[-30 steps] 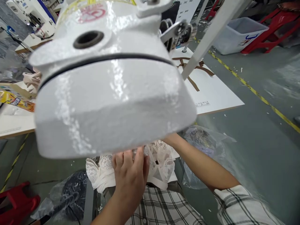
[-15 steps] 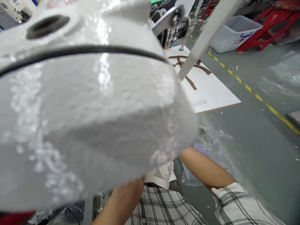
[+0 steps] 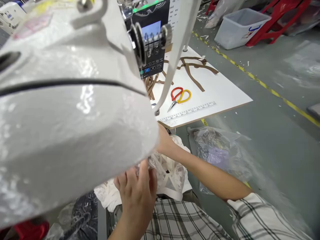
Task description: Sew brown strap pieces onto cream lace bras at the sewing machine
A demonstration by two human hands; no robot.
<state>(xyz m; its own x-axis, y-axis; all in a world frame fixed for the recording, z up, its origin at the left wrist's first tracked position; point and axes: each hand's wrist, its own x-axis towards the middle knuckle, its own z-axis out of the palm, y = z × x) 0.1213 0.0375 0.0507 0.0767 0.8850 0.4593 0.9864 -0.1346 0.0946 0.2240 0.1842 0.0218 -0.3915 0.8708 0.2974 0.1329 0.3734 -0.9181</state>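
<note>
The big white head of a sewing machine (image 3: 82, 140) fills the left side of the view and covers the stitching area. Below its edge lies a white lace bra (image 3: 172, 176), bunched up close to my body. My left hand (image 3: 137, 186) has its curved fingers and thumb closed on the lace, with some fingertips tucked under the machine head. Across the far side of the lace reaches my right hand (image 3: 163, 140); its fingers are hidden behind the machine head.
A white table board (image 3: 225, 93) holds red-and-yellow scissors (image 3: 178, 96), a clear ruler (image 3: 190, 111) and brown strips (image 3: 193, 76). A control panel (image 3: 152, 43) stands behind the machine. On the floor are a plastic bag (image 3: 215, 153), a clear bin (image 3: 237, 30) and a red stool (image 3: 277, 23).
My view has shifted, so the machine head sits further left. My left hand, the lace, the scissors and the control panel now show more fully.
</note>
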